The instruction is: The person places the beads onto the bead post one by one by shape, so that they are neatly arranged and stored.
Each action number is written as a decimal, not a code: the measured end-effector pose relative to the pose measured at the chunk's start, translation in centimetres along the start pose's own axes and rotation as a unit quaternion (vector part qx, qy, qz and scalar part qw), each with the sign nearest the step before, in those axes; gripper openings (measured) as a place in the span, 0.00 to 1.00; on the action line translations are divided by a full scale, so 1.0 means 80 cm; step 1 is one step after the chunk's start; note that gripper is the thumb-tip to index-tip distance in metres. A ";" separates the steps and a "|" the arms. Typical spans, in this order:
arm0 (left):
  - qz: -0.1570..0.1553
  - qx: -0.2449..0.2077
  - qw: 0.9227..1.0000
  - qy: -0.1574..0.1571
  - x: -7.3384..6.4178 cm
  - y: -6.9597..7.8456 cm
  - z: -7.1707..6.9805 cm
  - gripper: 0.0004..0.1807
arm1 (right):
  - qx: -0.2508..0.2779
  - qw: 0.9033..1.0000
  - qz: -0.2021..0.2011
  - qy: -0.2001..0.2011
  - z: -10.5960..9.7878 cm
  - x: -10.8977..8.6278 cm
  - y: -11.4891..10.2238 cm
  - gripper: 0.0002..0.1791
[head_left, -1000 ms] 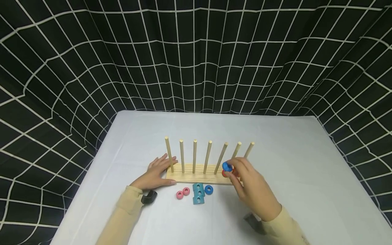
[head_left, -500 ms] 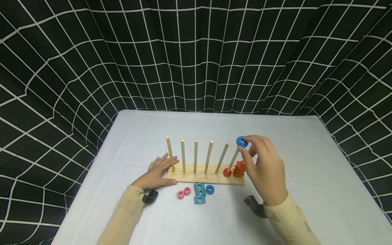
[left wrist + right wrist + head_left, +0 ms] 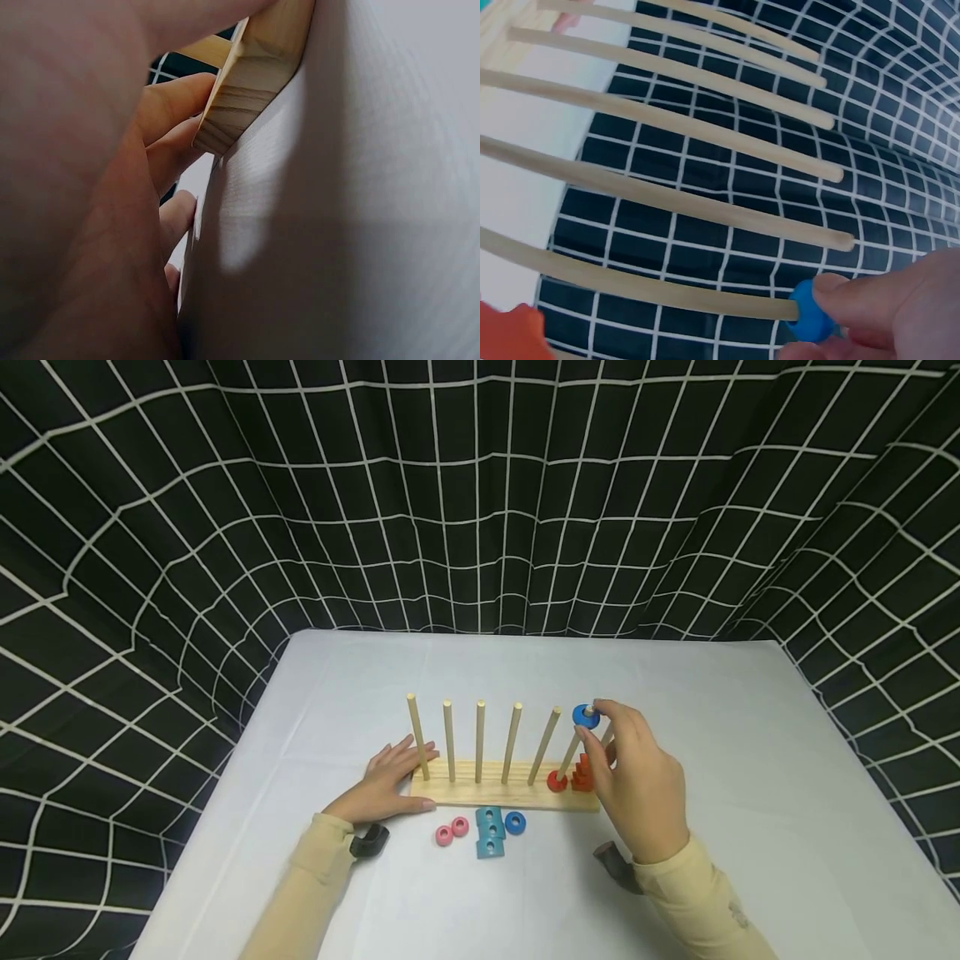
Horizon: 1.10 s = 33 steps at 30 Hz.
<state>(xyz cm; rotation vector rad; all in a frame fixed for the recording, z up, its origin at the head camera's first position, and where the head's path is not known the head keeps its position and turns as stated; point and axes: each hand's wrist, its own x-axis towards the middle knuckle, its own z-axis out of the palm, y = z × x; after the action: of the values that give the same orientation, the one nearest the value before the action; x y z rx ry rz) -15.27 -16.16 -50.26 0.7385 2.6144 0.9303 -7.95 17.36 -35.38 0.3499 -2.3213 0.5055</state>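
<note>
My right hand (image 3: 641,781) pinches a blue ring bead (image 3: 581,717) between thumb and fingers. The bead sits at the top of the second peg from the right, with the peg's tip showing in its hole. In the right wrist view that peg (image 3: 667,294) runs into the blue bead. Low on the same peg lies a red bead (image 3: 557,782). My left hand (image 3: 378,789) lies spread at the left end of the wooden base (image 3: 480,792), thumb along the front and straight fingers behind. The left wrist view shows fingers touching the base's end (image 3: 244,90).
On the rightmost peg, partly hidden by my right hand, is a stack of orange-red pieces (image 3: 582,775). In front of the base lie two pink beads (image 3: 444,836), several teal blocks (image 3: 491,830) with holes and another blue bead (image 3: 515,822). Bare pegs (image 3: 480,743) rise farther left.
My right hand has carried the blue bead up from low near the red bead to the top of the second peg from the right, then onto its tip. The left hand has stayed put.
</note>
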 end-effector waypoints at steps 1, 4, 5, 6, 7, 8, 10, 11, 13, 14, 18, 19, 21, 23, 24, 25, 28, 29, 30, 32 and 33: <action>0.001 -0.001 1.000 0.000 0.000 0.000 0.000 0.45 | -0.005 1.000 -0.002 0.001 0.001 -0.002 0.001 0.24; 0.002 -0.004 1.000 0.001 0.001 0.000 0.001 0.45 | -0.016 1.000 -0.009 0.001 0.006 -0.010 0.003 0.18; 0.002 -0.004 1.000 0.000 0.001 0.000 0.001 0.45 | -0.016 1.000 -0.011 0.000 0.007 -0.013 0.005 0.17; 0.002 -0.003 1.000 0.000 0.002 0.000 0.002 0.45 | -0.016 1.000 -0.014 0.001 0.009 -0.016 0.006 0.17; 0.003 -0.003 1.000 -0.001 0.002 0.000 0.002 0.45 | -0.018 1.000 -0.015 0.000 0.011 -0.019 0.007 0.18; 0.004 -0.003 1.000 -0.002 0.002 0.001 0.002 0.45 | -0.017 1.000 -0.016 -0.001 0.013 -0.022 0.009 0.20; 0.004 -0.003 1.000 -0.005 0.002 0.002 0.002 0.45 | -0.018 1.000 -0.016 -0.003 0.018 -0.028 0.011 0.23; 0.004 -0.002 1.000 -0.006 0.002 0.002 0.001 0.45 | -0.017 1.000 -0.016 -0.003 0.021 -0.031 0.013 0.22; 0.004 -0.004 1.000 -0.006 0.002 0.004 0.000 0.45 | -0.019 1.000 -0.017 -0.009 0.027 -0.037 0.016 0.19; 0.003 -0.004 1.000 -0.005 0.001 0.004 0.000 0.46 | -0.019 1.000 -0.018 -0.013 0.030 -0.040 0.017 0.16; 0.004 -0.007 1.000 -0.002 0.002 0.006 -0.002 0.45 | -0.030 0.999 -0.025 -0.030 0.043 -0.049 0.022 0.11; 0.004 -0.008 1.000 -0.002 0.002 0.006 -0.002 0.45 | -0.034 0.999 -0.027 -0.033 0.046 -0.051 0.023 0.12; 0.004 -0.007 1.000 -0.001 0.002 0.006 -0.002 0.45 | -0.041 0.998 -0.031 -0.040 0.051 -0.056 0.024 0.12; 0.004 -0.007 1.000 -0.001 0.002 0.005 -0.002 0.45 | -0.045 0.997 -0.034 -0.044 0.056 -0.061 0.025 0.12; 0.004 -0.006 1.000 -0.001 0.002 0.005 -0.002 0.45 | -0.045 0.997 -0.036 -0.046 0.058 -0.063 0.026 0.12; 0.004 -0.006 1.000 -0.001 0.002 0.005 -0.002 0.45 | -0.044 0.997 -0.038 -0.048 0.060 -0.065 0.027 0.12; 0.005 -0.005 1.000 0.000 0.002 0.004 -0.002 0.45 | -0.042 0.997 -0.042 -0.052 0.067 -0.071 0.030 0.12; 0.005 -0.004 1.000 0.001 0.002 0.004 -0.002 0.45 | -0.040 0.997 -0.044 -0.053 0.069 -0.073 0.031 0.12; 0.006 -0.005 1.000 0.001 0.002 0.004 -0.002 0.45 | -0.040 0.997 -0.045 -0.052 0.071 -0.074 0.031 0.12; 0.008 -0.005 1.000 0.001 0.001 0.003 -0.002 0.45 | -0.040 0.997 -0.044 -0.052 0.076 -0.077 0.032 0.10; 0.008 -0.007 1.000 0.002 0.001 0.003 -0.002 0.45 | -0.041 0.997 -0.044 -0.052 0.077 -0.078 0.032 0.10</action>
<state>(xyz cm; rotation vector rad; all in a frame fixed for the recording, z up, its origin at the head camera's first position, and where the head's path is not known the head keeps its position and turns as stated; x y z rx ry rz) -15.30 -16.00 -49.98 0.7568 2.6062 0.9548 -8.27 17.47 -44.53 0.4451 -2.4067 0.3552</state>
